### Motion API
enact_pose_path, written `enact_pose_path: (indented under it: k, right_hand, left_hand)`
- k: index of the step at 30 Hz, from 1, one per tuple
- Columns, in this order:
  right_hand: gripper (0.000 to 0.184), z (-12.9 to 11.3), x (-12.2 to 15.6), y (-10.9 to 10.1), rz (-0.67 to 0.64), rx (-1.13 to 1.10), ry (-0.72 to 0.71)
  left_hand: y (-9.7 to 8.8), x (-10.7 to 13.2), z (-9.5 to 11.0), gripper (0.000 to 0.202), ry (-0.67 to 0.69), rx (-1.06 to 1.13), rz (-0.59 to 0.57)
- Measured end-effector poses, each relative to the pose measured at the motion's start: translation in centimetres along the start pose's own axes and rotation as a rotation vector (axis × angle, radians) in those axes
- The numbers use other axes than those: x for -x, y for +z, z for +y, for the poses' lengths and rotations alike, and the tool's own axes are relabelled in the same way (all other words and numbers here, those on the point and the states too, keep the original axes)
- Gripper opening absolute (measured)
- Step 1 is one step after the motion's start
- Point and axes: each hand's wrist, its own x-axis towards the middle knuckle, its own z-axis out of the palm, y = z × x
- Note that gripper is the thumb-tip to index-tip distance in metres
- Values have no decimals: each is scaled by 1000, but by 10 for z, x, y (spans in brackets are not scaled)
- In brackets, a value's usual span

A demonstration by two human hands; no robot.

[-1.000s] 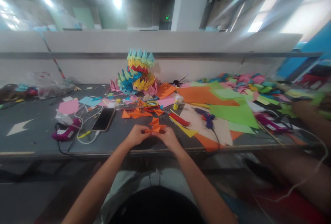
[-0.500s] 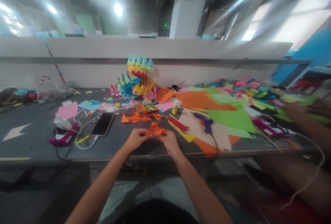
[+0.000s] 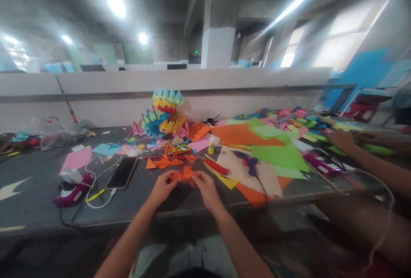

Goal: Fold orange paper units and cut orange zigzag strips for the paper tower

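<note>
Between my two hands, low over the front of the dark table [image 3: 141, 207], is a folded piece of orange paper [image 3: 184, 174]. My left hand [image 3: 163, 186] pinches its left side, and my right hand [image 3: 204, 186] grips its right side with the fingertips. Just beyond lie several orange folded paper pieces [image 3: 163, 163]. A red-handled tool [image 3: 216, 166], perhaps a cutter, rests right of my right hand, beside a yellow paper strip [image 3: 229, 182]. Further back stands a colourful model of folded paper points [image 3: 167, 111].
A phone [image 3: 122, 173] on a white cable and a purple power strip [image 3: 73, 190] lie left. To the right are a glue gun [image 3: 247, 160], a small glue bottle [image 3: 211, 146], green sheets [image 3: 282, 153] and another purple power strip [image 3: 323, 163]. Another person's hand [image 3: 342, 140] reaches in at far right.
My view has tilted up and turned slightly right. Both hands still hold the orange paper, which now looks more compact and turned between my fingers. The other person's hands have come further into view.
</note>
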Motion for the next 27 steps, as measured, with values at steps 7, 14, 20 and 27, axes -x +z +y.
enact_pose_path:
  k: [7,14,20,27]
  right_hand:
    - [27,-2,9,3,-153,212,-71]
    - [31,-50,-8,-27,-49,701,-235]
    - [42,-76,-73,-58,-30,1707,-231]
    - [57,-63,-110,-67,-126,1852,-98]
  left_hand:
    - [-1,2,6,34,-18,-86,19]
    - [0,0,-1,36,-25,-41,13]
    - [0,-2,-13,32,-12,-97,36]
    - [-1,0,-8,25,-13,-180,-65]
